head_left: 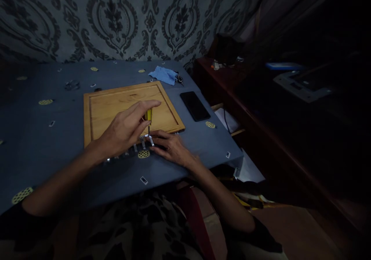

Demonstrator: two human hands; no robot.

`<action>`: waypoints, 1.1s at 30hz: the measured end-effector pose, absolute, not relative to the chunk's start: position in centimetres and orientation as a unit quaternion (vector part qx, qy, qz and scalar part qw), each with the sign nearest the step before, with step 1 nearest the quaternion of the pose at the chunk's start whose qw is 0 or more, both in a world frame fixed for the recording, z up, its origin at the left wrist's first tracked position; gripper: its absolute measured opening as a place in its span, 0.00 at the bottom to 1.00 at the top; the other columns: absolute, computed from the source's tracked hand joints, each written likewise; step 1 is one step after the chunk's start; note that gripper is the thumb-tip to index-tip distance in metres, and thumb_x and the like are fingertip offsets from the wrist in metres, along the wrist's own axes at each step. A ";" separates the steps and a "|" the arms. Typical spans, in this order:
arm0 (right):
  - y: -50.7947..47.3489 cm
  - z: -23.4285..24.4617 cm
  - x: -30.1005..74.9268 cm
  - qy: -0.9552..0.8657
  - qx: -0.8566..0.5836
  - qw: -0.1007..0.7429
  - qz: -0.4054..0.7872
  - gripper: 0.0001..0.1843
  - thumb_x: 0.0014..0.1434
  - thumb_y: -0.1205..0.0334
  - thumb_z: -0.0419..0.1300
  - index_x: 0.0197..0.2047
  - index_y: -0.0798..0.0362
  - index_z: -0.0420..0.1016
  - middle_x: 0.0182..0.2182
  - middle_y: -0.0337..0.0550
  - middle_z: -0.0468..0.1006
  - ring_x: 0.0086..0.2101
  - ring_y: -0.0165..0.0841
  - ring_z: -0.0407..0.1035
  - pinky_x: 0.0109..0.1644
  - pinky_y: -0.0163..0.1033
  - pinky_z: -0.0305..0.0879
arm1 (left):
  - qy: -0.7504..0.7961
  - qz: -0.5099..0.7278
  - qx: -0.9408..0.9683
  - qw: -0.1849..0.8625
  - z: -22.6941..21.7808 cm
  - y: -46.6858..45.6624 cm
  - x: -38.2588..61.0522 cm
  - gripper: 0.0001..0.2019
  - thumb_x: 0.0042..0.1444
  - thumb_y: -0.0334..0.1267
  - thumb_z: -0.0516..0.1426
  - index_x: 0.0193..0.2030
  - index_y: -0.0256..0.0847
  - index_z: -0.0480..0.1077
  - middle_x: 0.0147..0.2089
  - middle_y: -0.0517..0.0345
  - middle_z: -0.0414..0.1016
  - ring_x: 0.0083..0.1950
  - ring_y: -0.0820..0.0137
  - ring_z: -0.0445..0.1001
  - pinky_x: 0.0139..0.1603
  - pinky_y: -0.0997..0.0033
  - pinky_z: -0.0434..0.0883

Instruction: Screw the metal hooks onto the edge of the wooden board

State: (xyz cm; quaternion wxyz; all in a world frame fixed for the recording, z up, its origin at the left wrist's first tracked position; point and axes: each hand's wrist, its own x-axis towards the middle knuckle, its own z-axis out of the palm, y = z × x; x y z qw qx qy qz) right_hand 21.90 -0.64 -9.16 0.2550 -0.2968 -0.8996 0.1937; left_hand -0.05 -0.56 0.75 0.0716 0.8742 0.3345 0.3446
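My left hand point(127, 122) is closed round the yellow and black handle of a screwdriver point(149, 115), its index finger stretched out over the top. The screwdriver stands upright, its tip down on a small shiny metal piece point(151, 140) at the near edge of a framed wooden board point(127, 105). My right hand point(171, 147) pinches that metal piece between thumb and fingers from the right. Several similar metal pieces point(135, 147) lie in a row along the board's near edge, partly hidden by my left hand.
A black phone point(195, 106) lies right of the board. Behind it are a blue cloth point(164, 75) and a small dark object point(179, 79). A dark coiled item point(72, 85) sits at the back left. The patterned blue tablecloth point(185, 167) ends near my lap; a dark red cabinet point(249, 117) stands right.
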 end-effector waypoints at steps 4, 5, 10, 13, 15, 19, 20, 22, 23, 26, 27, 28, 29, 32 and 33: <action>-0.6 -9.3 21.9 -0.899 -0.301 0.254 0.191 0.16 0.72 0.56 0.58 0.57 0.51 0.80 0.58 0.51 0.78 0.54 0.41 0.77 0.57 0.47 0.76 | 0.363 0.354 0.860 0.057 1.4 -0.8 -0.3 0.20 0.70 0.32 0.52 0.67 0.42 0.63 0.62 0.48 0.75 0.58 0.63 0.78 0.56 0.62 0.78; -0.6 -9.3 21.9 -0.899 -0.299 0.255 0.193 0.16 0.72 0.56 0.58 0.58 0.51 0.79 0.58 0.51 0.78 0.54 0.41 0.77 0.57 0.46 0.76 | 0.370 0.359 0.856 0.052 1.6 -0.8 -0.4 0.20 0.70 0.32 0.53 0.67 0.42 0.63 0.62 0.49 0.75 0.57 0.63 0.78 0.55 0.63 0.78; -0.6 -9.2 21.9 -0.896 -0.290 0.265 0.207 0.16 0.72 0.56 0.57 0.56 0.52 0.80 0.58 0.51 0.78 0.55 0.40 0.77 0.58 0.46 0.75 | 0.361 0.356 0.861 0.039 1.9 -0.8 -0.5 0.21 0.69 0.32 0.53 0.68 0.42 0.63 0.62 0.50 0.75 0.57 0.63 0.78 0.55 0.64 0.78; -0.6 -9.2 21.8 -0.895 -0.297 0.257 0.209 0.15 0.72 0.57 0.58 0.56 0.51 0.80 0.58 0.50 0.78 0.55 0.40 0.76 0.59 0.45 0.75 | 0.342 0.347 0.872 0.039 1.7 -0.7 -0.3 0.20 0.70 0.30 0.52 0.67 0.41 0.63 0.61 0.49 0.76 0.59 0.63 0.78 0.56 0.64 0.77; -0.6 -9.2 21.8 -0.895 -0.301 0.254 0.209 0.15 0.72 0.57 0.58 0.56 0.50 0.80 0.58 0.50 0.78 0.55 0.40 0.77 0.59 0.45 0.75 | 0.332 0.344 0.877 0.038 1.5 -0.7 -0.2 0.21 0.69 0.29 0.52 0.67 0.41 0.62 0.61 0.48 0.76 0.59 0.64 0.78 0.57 0.64 0.77; -0.6 -9.1 21.8 -0.896 -0.299 0.256 0.205 0.15 0.72 0.57 0.58 0.56 0.52 0.80 0.58 0.50 0.78 0.54 0.41 0.77 0.58 0.47 0.75 | 0.328 0.338 0.881 0.036 1.3 -0.7 -0.1 0.23 0.69 0.27 0.52 0.68 0.42 0.61 0.60 0.48 0.76 0.59 0.64 0.78 0.56 0.63 0.77; -0.6 -9.1 21.8 -0.897 -0.297 0.255 0.205 0.15 0.72 0.56 0.58 0.56 0.52 0.80 0.58 0.50 0.78 0.55 0.41 0.77 0.59 0.46 0.75 | 0.330 0.336 0.881 0.036 1.2 -0.7 -0.1 0.23 0.69 0.27 0.52 0.69 0.42 0.61 0.59 0.48 0.76 0.58 0.64 0.78 0.55 0.63 0.78; -0.6 -9.1 21.8 -0.898 -0.298 0.254 0.202 0.15 0.72 0.56 0.57 0.55 0.51 0.80 0.58 0.50 0.77 0.55 0.40 0.77 0.59 0.46 0.75 | 0.332 0.334 0.881 0.038 1.1 -0.7 -0.1 0.23 0.69 0.28 0.53 0.69 0.41 0.61 0.58 0.48 0.76 0.55 0.64 0.79 0.52 0.64 0.78; -0.6 -9.0 21.8 -0.898 -0.300 0.253 0.200 0.15 0.72 0.56 0.57 0.55 0.51 0.80 0.59 0.50 0.77 0.55 0.40 0.77 0.60 0.46 0.74 | 0.333 0.333 0.881 0.039 1.0 -0.7 -0.1 0.23 0.69 0.28 0.53 0.69 0.41 0.61 0.57 0.48 0.76 0.54 0.64 0.79 0.52 0.65 0.78; -0.6 -9.0 21.8 -0.899 -0.304 0.251 0.192 0.15 0.72 0.55 0.57 0.54 0.52 0.80 0.58 0.50 0.78 0.54 0.40 0.77 0.58 0.45 0.75 | 0.330 0.335 0.882 0.035 0.9 -0.6 -0.1 0.23 0.68 0.26 0.53 0.69 0.40 0.61 0.56 0.48 0.76 0.54 0.65 0.79 0.51 0.66 0.78; -0.6 -9.1 21.8 -0.900 -0.303 0.251 0.189 0.15 0.72 0.55 0.57 0.54 0.52 0.80 0.58 0.50 0.78 0.54 0.40 0.77 0.57 0.44 0.76 | 0.329 0.336 0.882 0.032 0.9 -0.6 -0.1 0.23 0.68 0.26 0.53 0.68 0.39 0.61 0.56 0.47 0.76 0.54 0.64 0.79 0.51 0.66 0.78; -0.6 -9.1 21.8 -0.901 -0.301 0.250 0.187 0.16 0.73 0.55 0.57 0.54 0.52 0.80 0.58 0.50 0.78 0.54 0.40 0.78 0.56 0.44 0.76 | 0.329 0.335 0.883 0.029 0.9 -0.6 -0.1 0.23 0.68 0.26 0.53 0.68 0.39 0.62 0.56 0.47 0.76 0.54 0.64 0.79 0.51 0.66 0.78; -0.6 -9.1 21.8 -0.901 -0.299 0.252 0.186 0.16 0.73 0.54 0.57 0.54 0.52 0.80 0.57 0.50 0.78 0.53 0.40 0.78 0.56 0.44 0.76 | 0.328 0.334 0.883 0.027 1.0 -0.6 -0.1 0.22 0.68 0.27 0.53 0.68 0.39 0.62 0.56 0.47 0.76 0.54 0.64 0.79 0.51 0.66 0.77; -0.6 -9.1 21.8 -0.900 -0.295 0.260 0.186 0.16 0.73 0.54 0.56 0.53 0.53 0.80 0.57 0.50 0.78 0.54 0.40 0.78 0.56 0.44 0.76 | 0.326 0.327 0.887 0.024 1.0 -0.5 -0.2 0.22 0.68 0.27 0.52 0.68 0.38 0.62 0.57 0.47 0.76 0.55 0.65 0.79 0.52 0.67 0.77; -0.6 -9.1 21.8 -0.900 -0.296 0.260 0.186 0.16 0.73 0.54 0.56 0.53 0.53 0.80 0.58 0.50 0.78 0.54 0.40 0.78 0.56 0.44 0.76 | 0.325 0.326 0.887 0.024 1.0 -0.5 -0.2 0.22 0.68 0.26 0.52 0.67 0.39 0.62 0.57 0.47 0.76 0.54 0.65 0.79 0.52 0.67 0.77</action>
